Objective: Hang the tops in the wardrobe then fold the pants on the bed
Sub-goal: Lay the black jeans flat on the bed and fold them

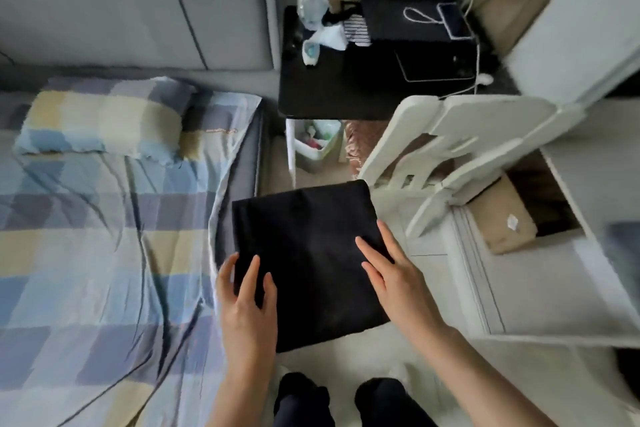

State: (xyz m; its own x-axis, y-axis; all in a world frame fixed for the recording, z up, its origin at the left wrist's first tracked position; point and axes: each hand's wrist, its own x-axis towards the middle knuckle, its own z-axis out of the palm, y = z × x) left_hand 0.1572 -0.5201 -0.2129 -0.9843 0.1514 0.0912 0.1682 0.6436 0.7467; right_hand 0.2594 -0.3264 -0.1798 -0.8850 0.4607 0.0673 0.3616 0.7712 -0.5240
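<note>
- the left hand [247, 302] has its fingers spread and laid flat on the top face of the folded black pants [308, 260], near the bundle's near-left corner; the thumb sits off the left edge of the cloth.
- the right hand [394, 277] is open too, fingers slightly apart and extended, resting on the right side of the bundle with the fingertips pointing toward its middle.
- whether any fingers curl under the cloth cannot be told.
- the pants form a flat, roughly square dark bundle between the two hands, tilted a little, its left edge overlapping the side of the bed [104, 253] and the rest over the pale floor [429, 270].
- the bed carries a checked sheet in blue, yellow and grey, with a matching pillow [100, 121] at its head.
- beyond the bundle stand a white chair [460, 149] and a black table [346, 80] cluttered with small items.
- a small bin [318, 142] sits under the table.
</note>
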